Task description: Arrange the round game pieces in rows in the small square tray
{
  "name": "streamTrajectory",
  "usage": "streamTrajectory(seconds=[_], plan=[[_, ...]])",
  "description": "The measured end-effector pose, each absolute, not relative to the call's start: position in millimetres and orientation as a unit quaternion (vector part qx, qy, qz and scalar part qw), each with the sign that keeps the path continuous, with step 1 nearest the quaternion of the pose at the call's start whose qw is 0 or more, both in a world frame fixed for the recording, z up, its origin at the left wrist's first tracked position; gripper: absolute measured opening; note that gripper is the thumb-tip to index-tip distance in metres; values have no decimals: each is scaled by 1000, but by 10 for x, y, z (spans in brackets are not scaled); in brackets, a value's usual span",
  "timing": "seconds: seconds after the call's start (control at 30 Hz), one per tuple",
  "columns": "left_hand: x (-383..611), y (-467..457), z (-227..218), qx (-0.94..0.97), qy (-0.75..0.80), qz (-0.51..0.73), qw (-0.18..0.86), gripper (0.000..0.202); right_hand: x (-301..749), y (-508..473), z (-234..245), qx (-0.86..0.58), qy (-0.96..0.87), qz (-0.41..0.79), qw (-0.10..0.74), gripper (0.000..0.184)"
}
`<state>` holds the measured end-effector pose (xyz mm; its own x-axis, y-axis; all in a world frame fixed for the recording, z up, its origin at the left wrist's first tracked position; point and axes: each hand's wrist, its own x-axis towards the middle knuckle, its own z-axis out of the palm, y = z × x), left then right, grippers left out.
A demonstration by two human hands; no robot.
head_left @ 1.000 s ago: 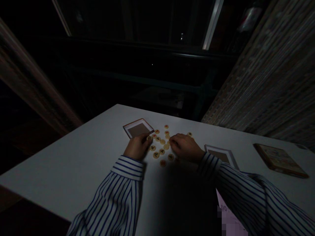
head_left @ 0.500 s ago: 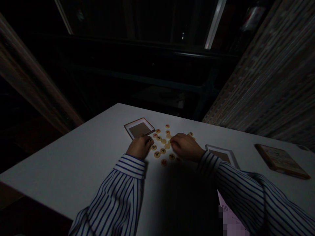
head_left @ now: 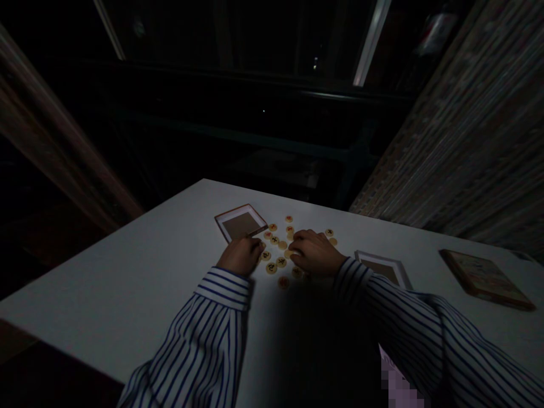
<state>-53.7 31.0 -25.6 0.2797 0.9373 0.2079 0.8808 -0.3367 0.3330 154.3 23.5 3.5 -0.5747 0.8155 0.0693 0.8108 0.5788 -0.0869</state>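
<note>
Several small round pale game pieces (head_left: 280,262) with dark or red marks lie scattered on a white table (head_left: 127,283). My left hand (head_left: 240,255) rests at the left edge of the pieces, fingers curled with the tips on one piece, just below a shallow square box tray (head_left: 240,223). My right hand (head_left: 312,254) lies over the right side of the pieces, fingers bent and pressed down on them. What sits under the fingers is hidden. Both arms wear blue-and-white striped sleeves.
A second square box tray (head_left: 385,268) lies right of my right wrist. A flat brownish box (head_left: 484,279) sits at the table's far right. A brick wall (head_left: 467,141) rises on the right. The room behind is dark.
My right hand has slid a little to the left over the pieces. My left hand has hardly moved.
</note>
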Motion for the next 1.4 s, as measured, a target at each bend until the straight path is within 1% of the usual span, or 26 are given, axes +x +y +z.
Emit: streamTrajectory(seconds=[0.3,0.47,0.73,0.87,1.0,1.13,1.33,1.4], plan=[[-534,304,-264,796,573,182,76,37,1492,251,22,-458,-888,22,35,32],[-510,283,-245,781,584,213,61,35,1468,264,28,-462,-886,27,27,33],[-466,235,-169,772,575,264,65,36,1448,278,25,-464,-885,27,18,32],[-446,220,-155,775,552,300,73,36,1453,274,23,-462,-885,34,40,32],[-408,203,-149,781,528,322,83,33,1476,273,37,-458,-882,51,102,29],[-359,185,-148,802,484,340,89,30,1507,300,34,-471,-854,125,180,29],[-295,165,-163,814,451,354,91,31,1518,360,1,-485,-754,365,252,32],[-280,162,-168,815,444,362,88,31,1516,359,16,-479,-720,420,274,34]])
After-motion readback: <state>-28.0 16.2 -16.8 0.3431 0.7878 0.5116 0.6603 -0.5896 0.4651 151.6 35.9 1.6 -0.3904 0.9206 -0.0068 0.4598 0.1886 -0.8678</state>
